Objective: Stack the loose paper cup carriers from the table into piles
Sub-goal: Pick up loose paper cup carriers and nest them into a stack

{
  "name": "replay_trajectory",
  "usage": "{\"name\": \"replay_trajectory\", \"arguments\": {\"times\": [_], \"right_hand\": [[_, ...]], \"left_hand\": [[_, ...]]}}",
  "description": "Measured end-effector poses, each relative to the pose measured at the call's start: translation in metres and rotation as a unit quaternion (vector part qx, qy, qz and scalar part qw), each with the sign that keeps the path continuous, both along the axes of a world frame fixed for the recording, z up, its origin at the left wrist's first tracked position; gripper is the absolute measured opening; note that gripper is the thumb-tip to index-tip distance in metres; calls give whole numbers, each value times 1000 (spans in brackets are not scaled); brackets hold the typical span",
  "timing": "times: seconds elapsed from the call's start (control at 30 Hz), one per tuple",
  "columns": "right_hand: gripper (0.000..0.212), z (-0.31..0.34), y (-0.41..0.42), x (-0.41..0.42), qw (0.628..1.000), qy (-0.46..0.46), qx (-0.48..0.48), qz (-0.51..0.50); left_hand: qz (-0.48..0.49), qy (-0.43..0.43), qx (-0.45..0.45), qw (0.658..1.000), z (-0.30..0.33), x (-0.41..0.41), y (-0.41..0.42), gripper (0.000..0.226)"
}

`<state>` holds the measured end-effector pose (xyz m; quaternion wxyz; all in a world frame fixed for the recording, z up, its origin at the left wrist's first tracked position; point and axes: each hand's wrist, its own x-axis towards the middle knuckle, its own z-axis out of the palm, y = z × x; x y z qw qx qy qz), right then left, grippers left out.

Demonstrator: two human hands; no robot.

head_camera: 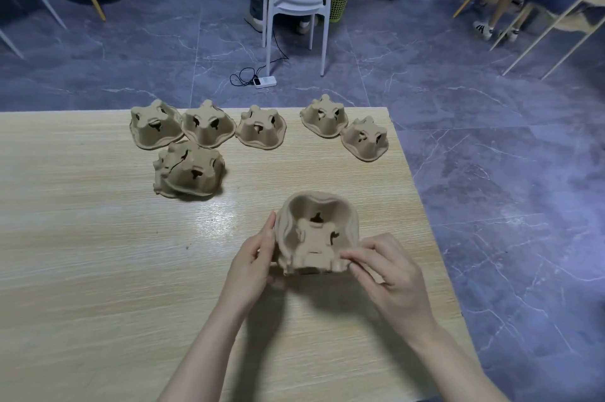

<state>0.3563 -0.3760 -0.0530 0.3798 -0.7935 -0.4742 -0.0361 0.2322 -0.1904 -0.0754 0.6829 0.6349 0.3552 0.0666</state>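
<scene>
here, nearest the camera, both hands hold one paper cup carrier (316, 233) just above the wooden worktop (82, 254), tipped so its hollow side faces the viewer. the left hand (253, 259) grips the carrier's left wall, thumb on the near side and fingers curled behind. the right hand (391, 274) pinches the lower right rim between thumb and fingertips. the two hands sit apart, with the carrier between them.

further back and to the left, a small pile of carriers (191, 171) rests upside down on the worktop, its layers a bit askew; how many it holds cannot be told.

beyond that, along the far edge, five loose carriers lie upside down. three form a row on the left: the first carrier (155, 128), the second carrier (208, 125) touching it, and the third carrier (262, 128) just beside. well apart to the right, the fourth carrier (324, 116) and the fifth carrier (365, 139) sit close together, the fifth near the worktop's right edge.

past the worktop, on the grey tiled floor (491, 172), a white power strip (265, 81) lies with a black cable. behind it a person sits on a white chair (296, 5), next to a green bin (339, 5).
</scene>
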Motion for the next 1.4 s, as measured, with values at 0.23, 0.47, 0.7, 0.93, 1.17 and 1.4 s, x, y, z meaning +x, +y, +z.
{"name": "replay_trajectory", "arguments": {"times": [0.23,0.47,0.7,0.93,1.17,1.4], "right_hand": [[15,-9,2,3,997,-7,-69,19],[29,-16,1,4,992,74,-88,-44],[50,-28,16,8,930,348,-104,-55],[49,-24,37,24,914,388,-114,-21],[46,-8,67,138,965,214,-126,-88],[54,-13,110,230,933,108,-294,-175]], "left_hand": [[10,9,-7,1000,2,1,1,37],[21,15,8,1000,-6,-2,3,45],[42,6,19,999,-7,2,1,47],[64,0,105,992,-12,6,5,54],[0,24,116,993,-10,5,14,51],[-23,20,122,992,-19,4,19,53]]}}
